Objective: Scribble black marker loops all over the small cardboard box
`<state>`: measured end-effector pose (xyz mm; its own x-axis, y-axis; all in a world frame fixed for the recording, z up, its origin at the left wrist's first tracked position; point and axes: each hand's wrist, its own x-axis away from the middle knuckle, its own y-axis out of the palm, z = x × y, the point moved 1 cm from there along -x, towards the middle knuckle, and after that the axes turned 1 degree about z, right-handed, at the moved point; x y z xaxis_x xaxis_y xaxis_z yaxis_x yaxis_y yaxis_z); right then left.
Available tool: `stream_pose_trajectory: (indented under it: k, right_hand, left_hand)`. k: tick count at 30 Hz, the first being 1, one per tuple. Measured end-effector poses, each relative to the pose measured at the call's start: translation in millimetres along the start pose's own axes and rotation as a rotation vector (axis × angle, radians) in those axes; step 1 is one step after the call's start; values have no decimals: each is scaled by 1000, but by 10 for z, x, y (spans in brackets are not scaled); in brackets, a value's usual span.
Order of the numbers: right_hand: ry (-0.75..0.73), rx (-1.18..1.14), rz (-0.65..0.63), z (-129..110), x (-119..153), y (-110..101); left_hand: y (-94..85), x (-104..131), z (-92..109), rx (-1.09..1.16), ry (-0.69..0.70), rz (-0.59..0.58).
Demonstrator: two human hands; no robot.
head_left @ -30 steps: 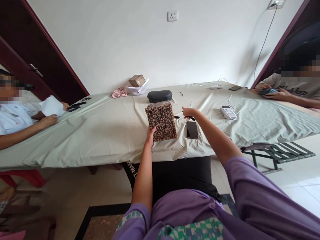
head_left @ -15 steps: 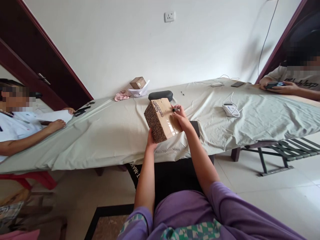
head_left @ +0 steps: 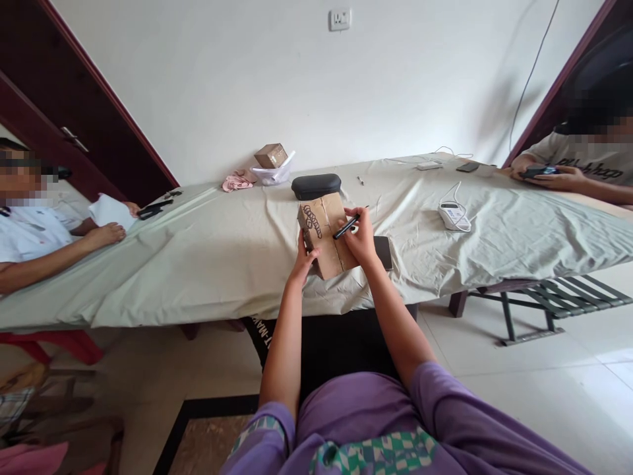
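Observation:
Between my two hands is a brown cardboard box (head_left: 327,254), its taped face turned up toward me. Dark looping scribbles mark the left part of that face. My left hand (head_left: 304,258) grips the box's lower left side, thumb on the upper face. In the fingers of my right hand (head_left: 362,239) is a black marker pen (head_left: 347,225), slanting over the face; the same hand rests against the box's right side. I cannot tell whether the tip touches the cardboard. Just behind the box lies a black oblong case (head_left: 316,186).
A pale cloth covers the long table (head_left: 217,264). A dark flat object (head_left: 382,253) lies right of the box. Farther off are a small carton (head_left: 271,156), a pink cloth (head_left: 239,181) and a white corded device (head_left: 453,216). People sit at both ends, one holding paper (head_left: 111,212).
The box has turned, so its heavily scribbled side is out of sight and the taped face shows more squarely. My left thumb now lies on that face, and the marker shows more fully.

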<state>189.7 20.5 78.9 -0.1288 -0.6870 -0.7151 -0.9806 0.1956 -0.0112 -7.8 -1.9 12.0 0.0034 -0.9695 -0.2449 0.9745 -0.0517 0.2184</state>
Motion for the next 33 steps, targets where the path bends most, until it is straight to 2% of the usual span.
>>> stream_pose_trajectory:
  k: [2,3,5,8,10,14,17,26,33]
  right_hand:
    - [-47,-5,167,-176,-8,-11]
    - [-63,-32,200,-273,-12,-1]
    - [-62,-128,151,-451,-21,62]
    - [-21,-246,-14,-594,-30,230]
    - [-25,-222,-77,-594,-25,341]
    - [-103,-5,-117,-500,11,450]
    - [-146,54,-118,-464,32,445]
    - [-95,163,-173,-557,13,470]
    - [-80,132,-187,-525,11,461]
  left_hand:
    - [2,-4,-17,-10,4,-5]
    - [2,-6,-28,-6,-3,-10]
    - [3,-6,-44,22,-10,-35]
    - [1,0,-47,60,12,-71]
    - [-4,-3,-47,56,3,-73]
    - [-8,-21,-50,67,-34,-77]
    - [0,-21,-42,85,-10,-85]
    - [11,10,-10,108,-11,-105]
    - [-4,-16,-45,70,-14,-72]
